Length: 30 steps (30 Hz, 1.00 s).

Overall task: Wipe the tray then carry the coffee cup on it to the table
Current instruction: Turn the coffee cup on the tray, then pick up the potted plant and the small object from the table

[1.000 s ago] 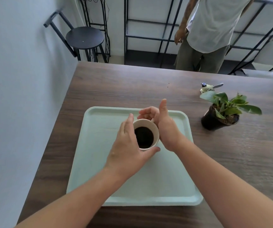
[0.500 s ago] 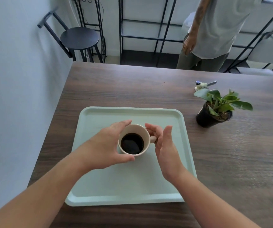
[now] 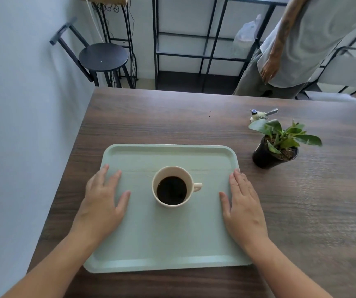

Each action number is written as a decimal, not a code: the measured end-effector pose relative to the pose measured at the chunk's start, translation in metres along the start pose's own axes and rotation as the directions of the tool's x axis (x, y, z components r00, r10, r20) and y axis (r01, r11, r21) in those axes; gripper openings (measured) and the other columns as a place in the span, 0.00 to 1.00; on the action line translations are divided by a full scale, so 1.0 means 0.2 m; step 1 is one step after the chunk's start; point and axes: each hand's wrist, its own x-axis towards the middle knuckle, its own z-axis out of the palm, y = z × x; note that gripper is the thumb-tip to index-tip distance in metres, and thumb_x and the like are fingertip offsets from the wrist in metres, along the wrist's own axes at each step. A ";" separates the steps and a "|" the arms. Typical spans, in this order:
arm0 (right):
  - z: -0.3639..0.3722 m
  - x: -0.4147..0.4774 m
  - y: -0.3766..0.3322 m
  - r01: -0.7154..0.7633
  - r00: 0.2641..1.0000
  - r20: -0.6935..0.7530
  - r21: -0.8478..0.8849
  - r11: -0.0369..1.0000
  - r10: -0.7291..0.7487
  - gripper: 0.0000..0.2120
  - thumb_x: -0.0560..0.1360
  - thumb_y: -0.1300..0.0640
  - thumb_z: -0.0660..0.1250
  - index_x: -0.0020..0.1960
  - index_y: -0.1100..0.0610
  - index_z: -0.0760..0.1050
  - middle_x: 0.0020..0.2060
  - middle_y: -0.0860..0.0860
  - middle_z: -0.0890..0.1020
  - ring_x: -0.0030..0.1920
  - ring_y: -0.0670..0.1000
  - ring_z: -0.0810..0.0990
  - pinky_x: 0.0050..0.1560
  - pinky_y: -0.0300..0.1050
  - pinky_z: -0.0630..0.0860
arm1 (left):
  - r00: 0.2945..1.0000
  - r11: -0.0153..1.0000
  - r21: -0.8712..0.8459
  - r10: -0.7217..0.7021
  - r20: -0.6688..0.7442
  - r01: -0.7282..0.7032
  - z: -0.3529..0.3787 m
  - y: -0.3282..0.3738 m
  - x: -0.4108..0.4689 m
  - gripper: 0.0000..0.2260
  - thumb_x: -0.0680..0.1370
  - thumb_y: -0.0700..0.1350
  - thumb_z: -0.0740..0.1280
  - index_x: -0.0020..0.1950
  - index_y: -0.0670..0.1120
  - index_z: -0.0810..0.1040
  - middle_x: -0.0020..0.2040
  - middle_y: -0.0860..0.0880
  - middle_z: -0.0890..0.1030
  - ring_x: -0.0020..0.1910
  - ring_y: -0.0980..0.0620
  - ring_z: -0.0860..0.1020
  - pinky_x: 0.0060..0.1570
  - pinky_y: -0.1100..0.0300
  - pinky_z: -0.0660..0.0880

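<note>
The coffee cup (image 3: 172, 185), full and upright, stands at the middle of the mint tray (image 3: 129, 265), which rests flat near the left edge of the surface (image 3: 172, 121). The left hand (image 3: 104, 203) and right hand (image 3: 242, 208) lie open on the tray's side edges, each grip apart and holding nothing. Judging by this, wiping and carrying look done, and little seems left.

A cup (image 3: 172, 185) full of dark coffee sits in the middle of a pale green tray (image 3: 168, 244) on a brown table (image 3: 323, 211). The left hand (image 3: 103, 203) and the right hand (image 3: 242, 208) lie flat and open at the tray's two sides. A little plant (image 3: 277, 145) stands at the right.
</note>
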 end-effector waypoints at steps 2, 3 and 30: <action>0.00 -0.01 0.00 0.008 1.000 0.001 0.006 1.000 -0.008 0.29 0.82 0.51 0.61 0.78 0.62 0.60 0.79 0.56 0.61 0.79 0.50 0.57 0.79 0.46 0.50 | 1.000 1.000 0.018 0.018 -0.020 -0.018 0.02 0.00 0.00 0.30 0.76 0.55 0.68 0.74 0.44 0.68 0.77 0.44 0.63 0.75 0.44 0.58 0.68 0.42 0.67; 0.00 -0.01 0.00 0.009 1.000 0.006 0.010 1.000 -0.009 0.29 0.82 0.51 0.61 0.78 0.63 0.59 0.79 0.56 0.60 0.79 0.50 0.56 0.79 0.46 0.50 | 0.999 0.999 0.029 0.024 -0.029 -0.024 0.02 0.00 0.00 0.30 0.75 0.55 0.69 0.74 0.43 0.69 0.76 0.44 0.64 0.75 0.44 0.58 0.67 0.42 0.67; -0.34 0.44 0.32 -0.294 0.803 -0.261 0.608 0.737 0.535 0.52 0.56 0.35 0.81 0.72 0.52 0.62 0.67 0.48 0.68 0.70 0.49 0.66 0.71 0.49 0.66 | 0.874 0.864 -0.189 0.483 0.048 -0.467 0.01 1.04 0.82 0.23 0.78 0.46 0.66 0.72 0.43 0.68 0.68 0.44 0.73 0.65 0.47 0.74 0.66 0.52 0.69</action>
